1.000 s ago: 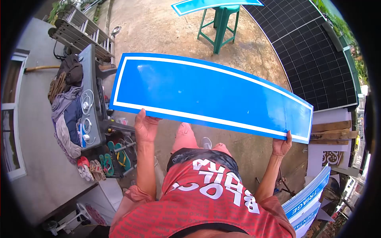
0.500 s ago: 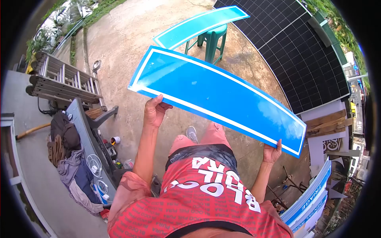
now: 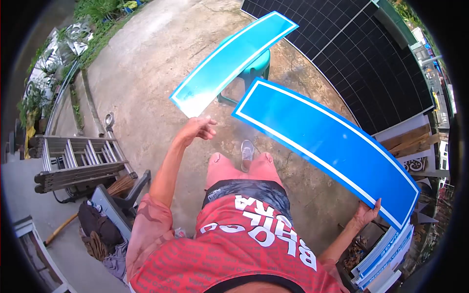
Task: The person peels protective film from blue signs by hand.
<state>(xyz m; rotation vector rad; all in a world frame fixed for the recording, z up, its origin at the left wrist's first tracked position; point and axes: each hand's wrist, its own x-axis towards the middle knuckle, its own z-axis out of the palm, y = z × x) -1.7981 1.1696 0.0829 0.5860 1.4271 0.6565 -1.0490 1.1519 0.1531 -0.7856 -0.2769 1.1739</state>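
A long blue sign panel [image 3: 330, 149] with a white border line and no lettering hangs out in front of me, slanting down to the right. My right hand [image 3: 365, 214] grips its lower edge near the right end, the thumb over the face. My left hand [image 3: 197, 130] is off the panel, its fingers loosely apart with nothing in them. Just beyond that hand lies a second blue panel with a white border [image 3: 234, 63], resting on a green plastic stool [image 3: 258, 66]. Its near end shines with glare.
Dark solar panels [image 3: 347, 53] lean at the right back. To the left are a folded aluminium ladder [image 3: 80, 158], a broom [image 3: 119, 185] and a grey chair with clothes [image 3: 100, 227]. Several lettered signs [image 3: 383, 256] stand stacked at my lower right.
My left hand has let go of the held panel and reaches toward the panel on the stool. My right hand has carried the held panel to the right and lower.
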